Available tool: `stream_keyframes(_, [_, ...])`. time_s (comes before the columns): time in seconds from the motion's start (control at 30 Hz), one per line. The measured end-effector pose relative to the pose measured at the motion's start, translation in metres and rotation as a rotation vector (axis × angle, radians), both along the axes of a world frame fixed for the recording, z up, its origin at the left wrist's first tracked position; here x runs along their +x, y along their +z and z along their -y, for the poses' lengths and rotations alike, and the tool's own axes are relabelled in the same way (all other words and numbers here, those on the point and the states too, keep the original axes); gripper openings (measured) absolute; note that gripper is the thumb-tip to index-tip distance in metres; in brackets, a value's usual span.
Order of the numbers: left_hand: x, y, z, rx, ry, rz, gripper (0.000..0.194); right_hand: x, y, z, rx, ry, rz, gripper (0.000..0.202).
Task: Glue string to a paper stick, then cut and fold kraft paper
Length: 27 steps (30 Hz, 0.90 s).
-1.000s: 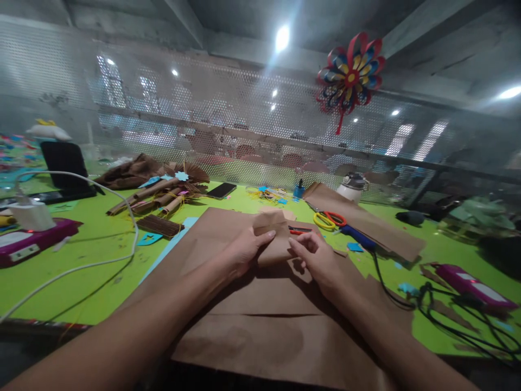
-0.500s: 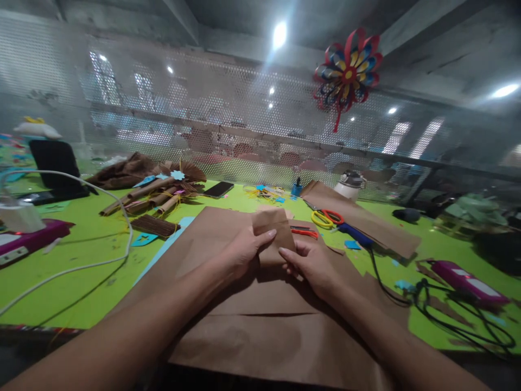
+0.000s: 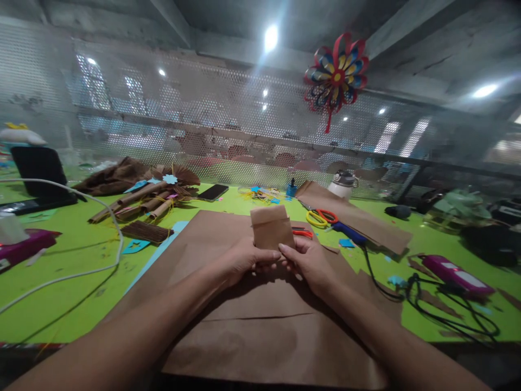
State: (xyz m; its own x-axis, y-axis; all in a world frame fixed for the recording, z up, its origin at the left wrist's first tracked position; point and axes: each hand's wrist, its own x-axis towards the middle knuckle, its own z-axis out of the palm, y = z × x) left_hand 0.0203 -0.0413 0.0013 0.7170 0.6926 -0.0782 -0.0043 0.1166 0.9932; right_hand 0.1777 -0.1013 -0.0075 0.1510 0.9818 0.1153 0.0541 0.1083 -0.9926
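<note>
Between my hands is a small folded piece of brown paper (image 3: 272, 228), upright, with a flap folded over near its top. My left hand (image 3: 250, 256) is closed on its lower left edge, thumb lying across the front. At the lower right corner my right hand (image 3: 307, 259) pinches it, and the two thumb tips nearly meet. Underneath lies a large brown paper sheet (image 3: 252, 347) with a crease or slit across it. Just behind my right hand shows a red-handled tool (image 3: 303, 233), partly hidden.
Yellow-and-orange scissors (image 3: 321, 217) and a blue-handled corded tool (image 3: 349, 233) lie to the right, near a purple power strip (image 3: 458, 274) and black cable. Rolled brown paper pieces (image 3: 138, 201), a phone (image 3: 213, 191) and a white cable (image 3: 116, 233) are at left. Behind stands a perforated metal screen (image 3: 228, 108).
My left hand has slid down from the paper's upper left side to its lower edge, closer to my right hand. The view has turned slightly to the right.
</note>
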Motion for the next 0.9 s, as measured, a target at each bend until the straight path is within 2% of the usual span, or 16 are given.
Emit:
stream_keyframes(0.23, [0.001, 0.001, 0.001, -0.020, -0.040, -0.012, 0.019, 0.001, -0.002, 0.000, 0.010, 0.008, 0.022, 0.040])
stream_keyframes(0.4, [-0.001, -0.007, -0.008, -0.104, -0.079, -0.046, 0.019, 0.003, 0.001, 0.001, 0.037, -0.044, 0.056, 0.037])
stream_keyframes(0.53, [-0.003, -0.012, -0.013, -0.111, -0.092, -0.035, 0.021, 0.004, 0.001, 0.000, 0.037, -0.053, 0.050, 0.038])
stream_keyframes(0.7, [-0.002, -0.013, -0.013, -0.077, -0.019, -0.034, 0.024, 0.006, -0.004, -0.001, -0.026, 0.097, -0.093, 0.039])
stream_keyframes(0.9, [-0.002, -0.008, -0.010, 0.015, -0.017, -0.036, 0.023, 0.009, -0.009, -0.002, -0.107, 0.215, -0.229, 0.033])
